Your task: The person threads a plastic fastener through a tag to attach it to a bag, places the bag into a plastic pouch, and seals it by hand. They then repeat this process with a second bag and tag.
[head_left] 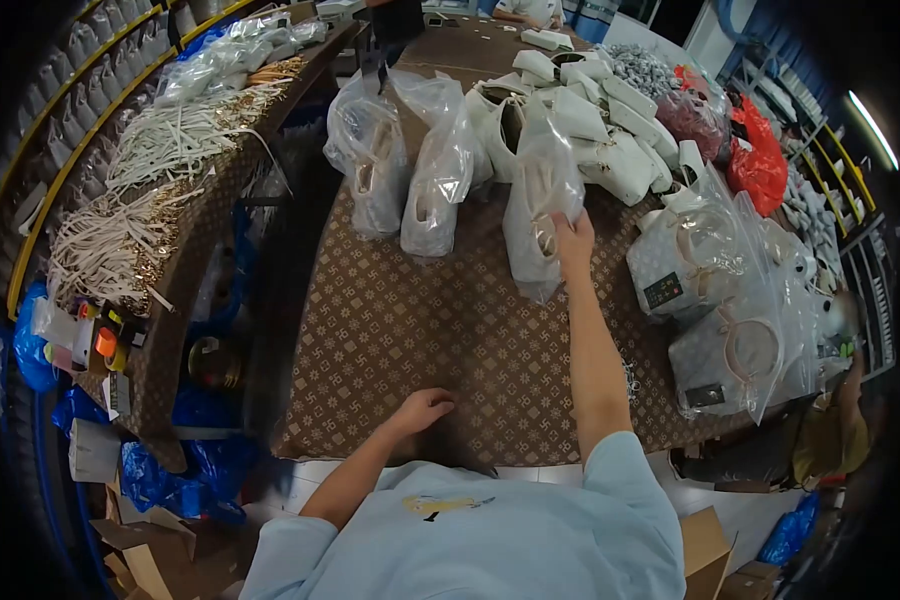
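My right hand (573, 242) reaches forward over the table, its fingers closed on the side of a white handbag (536, 235) in a clear plastic bag. That handbag stands upright, an oval opening showing on its side. My left hand (426, 408) hovers near the table's front edge, fingers curled together, with nothing visible in it. To the left of the held handbag stand two more plastic-wrapped white handbags, one in the middle (436, 205) and one farther left (372, 190). Behind them lies a heap of unwrapped white handbags (610, 150).
Larger handbags in clear plastic (735, 350) stand at the right of the brown patterned table (410, 330). A red plastic bag (757, 165) lies behind them. On the left bench are white straps (120, 240). A co-worker (530, 10) sits at the far end; another person's arm (850, 410) shows at right.
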